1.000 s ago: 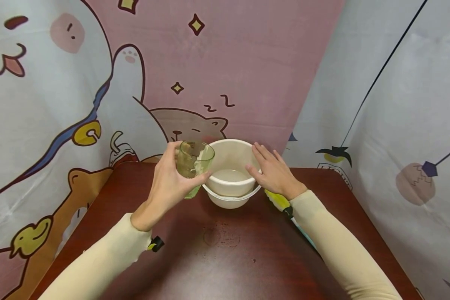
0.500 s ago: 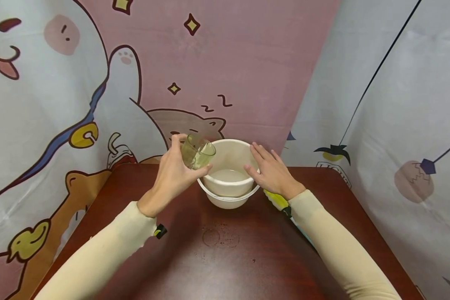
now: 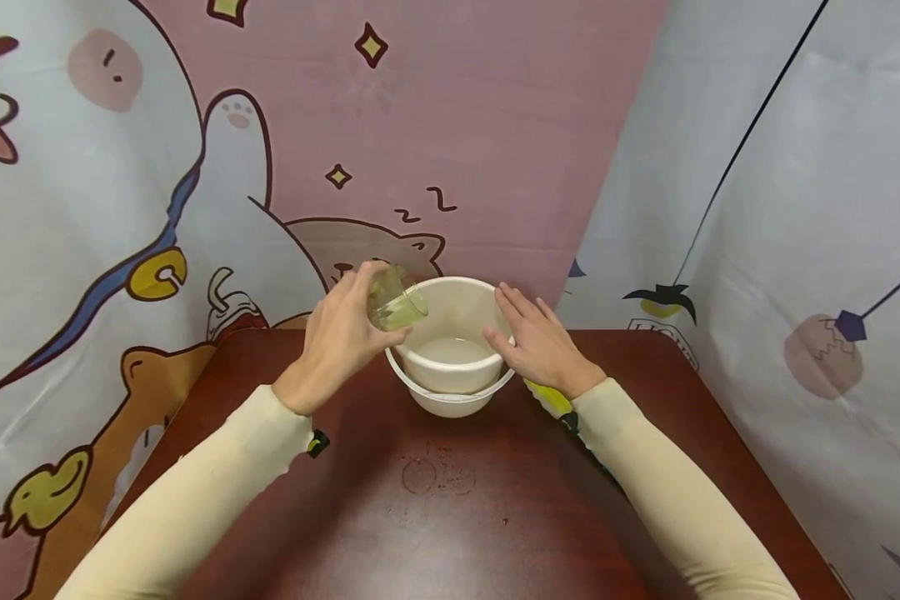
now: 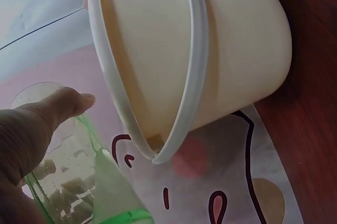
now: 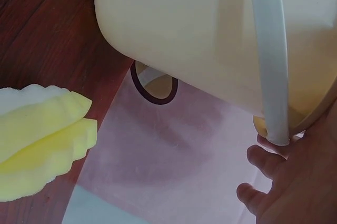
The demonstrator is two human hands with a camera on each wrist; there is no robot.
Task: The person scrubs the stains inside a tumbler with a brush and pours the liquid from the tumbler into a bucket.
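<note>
My left hand point(image 3: 337, 333) grips a clear green drinking glass point(image 3: 397, 304), tipped toward the right at the left rim of a cream bucket point(image 3: 457, 312). Fingers and thumb wrap the glass, which looks wet inside in the left wrist view. Some cloudy liquid lies at the bottom of the bucket. Its white handle point(image 4: 196, 50) hangs down across the front side. My right hand point(image 3: 547, 346) rests on the bucket's right rim, its fingers extended. In the right wrist view some of those fingertips point(image 5: 250, 195) stick out past the rim.
A sponge brush with a yellow and white head point(image 5: 45, 134) lies on the dark red table point(image 3: 450, 542), partly under my right forearm. Wet rings mark the wood in front of the bucket. A printed cloth point(image 3: 495, 125) hangs close behind.
The glass has gone from nearly upright to strongly tilted, its mouth turning toward the bucket as my left hand rolls. My right hand keeps its place on the rim.
</note>
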